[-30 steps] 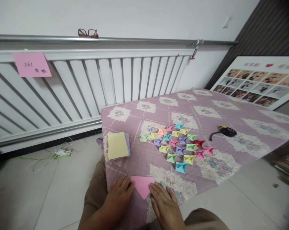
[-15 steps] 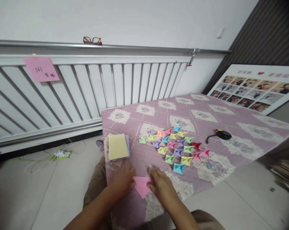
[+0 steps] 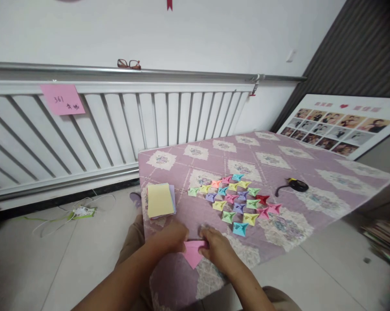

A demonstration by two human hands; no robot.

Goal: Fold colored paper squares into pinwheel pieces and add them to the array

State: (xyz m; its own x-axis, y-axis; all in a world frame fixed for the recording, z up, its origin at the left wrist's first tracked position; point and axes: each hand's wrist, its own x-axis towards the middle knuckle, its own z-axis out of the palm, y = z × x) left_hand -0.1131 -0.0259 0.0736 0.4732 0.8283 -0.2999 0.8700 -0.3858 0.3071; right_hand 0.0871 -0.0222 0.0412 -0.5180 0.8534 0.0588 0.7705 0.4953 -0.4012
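A pink sheet of folded paper lies near the front edge of the table, its point turned toward me. My left hand is closed on its left corner, the fingers somewhat blurred. On the right corner, my right hand pinches the paper between thumb and fingers. Beyond my left hand sits a stack of coloured paper squares, pale yellow on top. Several small folded paper boats in green, yellow, blue, purple, pink and red stand in slanting rows beyond my right hand.
A purple floral cloth covers the table. Toward its right side lies a black tape measure with a strap. Behind stands a white radiator, with glasses on the pipe above. A photo board leans at the far right.
My left hand has shifted right along the pink paper's upper edge, closer to my right hand. The right hand keeps its hold. The camera view has tilted up slightly.
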